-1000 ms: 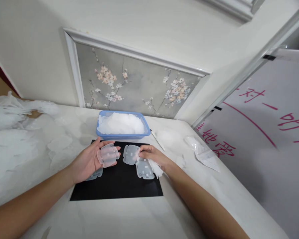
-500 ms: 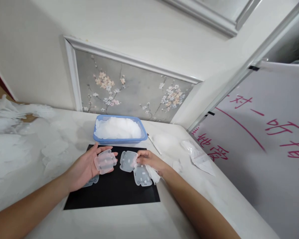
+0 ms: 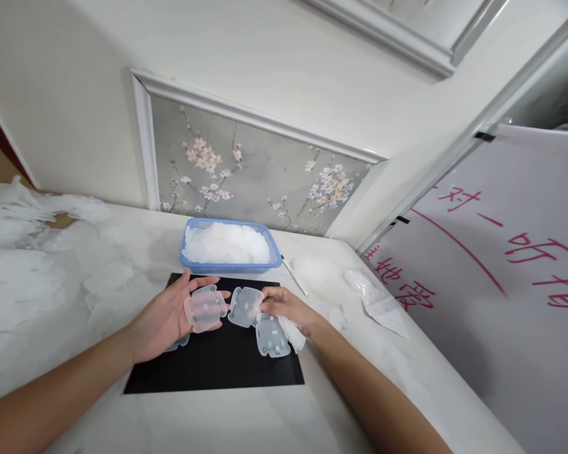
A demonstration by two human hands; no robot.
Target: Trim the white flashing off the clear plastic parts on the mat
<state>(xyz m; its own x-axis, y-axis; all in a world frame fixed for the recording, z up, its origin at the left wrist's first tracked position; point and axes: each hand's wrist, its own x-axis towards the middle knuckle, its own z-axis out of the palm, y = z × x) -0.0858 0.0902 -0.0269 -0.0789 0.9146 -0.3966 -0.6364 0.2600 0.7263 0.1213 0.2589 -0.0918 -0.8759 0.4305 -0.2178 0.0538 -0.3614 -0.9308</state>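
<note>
Over the black mat (image 3: 218,366), my left hand (image 3: 170,315) is turned palm up. A translucent plastic piece with notched edges (image 3: 205,309) rests on its fingers, and part of another such piece (image 3: 180,343) shows below the hand. My right hand (image 3: 284,306) pinches a second translucent piece (image 3: 244,308) by its right edge, close to the first. A crumpled white cloth or tissue (image 3: 293,333) is tucked under the same hand. Just below it, a further translucent piece with small light spots (image 3: 271,337) lies over the mat; whether the hand touches it I cannot tell.
A blue basket (image 3: 231,270) heaped with translucent white pieces stands behind the mat. To its right are a thin white pen-like tool (image 3: 294,277) and a clear plastic bag (image 3: 376,304). Piles of whitish pieces (image 3: 19,290) cover the left of the table. A whiteboard (image 3: 483,302) leans at right.
My left hand and its piece have shifted slightly right, nearer the piece in my right hand. My right hand is almost still. The whole view has moved a little.
</note>
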